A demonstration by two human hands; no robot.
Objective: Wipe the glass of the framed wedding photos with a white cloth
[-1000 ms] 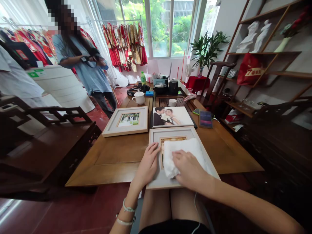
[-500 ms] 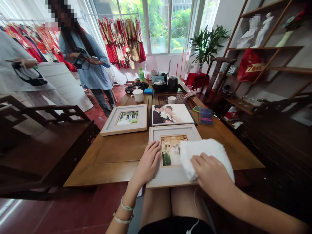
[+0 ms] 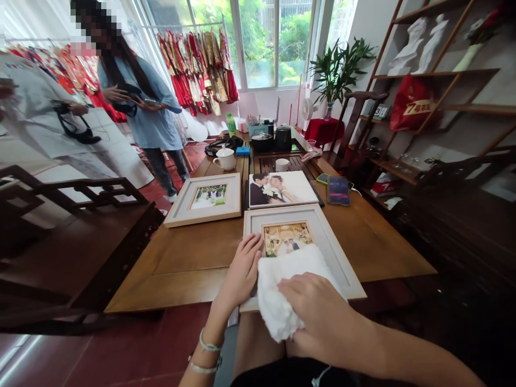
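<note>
A framed photo with a pale wooden frame point(image 3: 338, 242) lies at the near edge of the table, a wedding picture in its middle. My left hand point(image 3: 242, 269) rests with its fingers stretched flat on the frame's left side. In my right hand point(image 3: 318, 306) a white towel point(image 3: 298, 269) is gripped and pressed on the lower part of the frame. The towel covers the bottom of the picture and hangs over the near edge. Beyond it lie an unframed couple print point(image 3: 296, 191) and, to the left, another framed photo point(image 3: 181, 207).
On the wooden table point(image 3: 189, 258) stand a white lidded cup point(image 3: 226, 158), a small white cup point(image 3: 281, 165), a black kettle point(image 3: 282, 138) and a phone point(image 3: 338, 191). Two people stand at the left, one in a blue shirt point(image 3: 149, 118). A wooden chair point(image 3: 80, 231) is nearby.
My right hand has swept the white towel leftward and toward me, from the frame's right side to its lower middle. My left hand stays on the frame. The person at far left has shifted.
</note>
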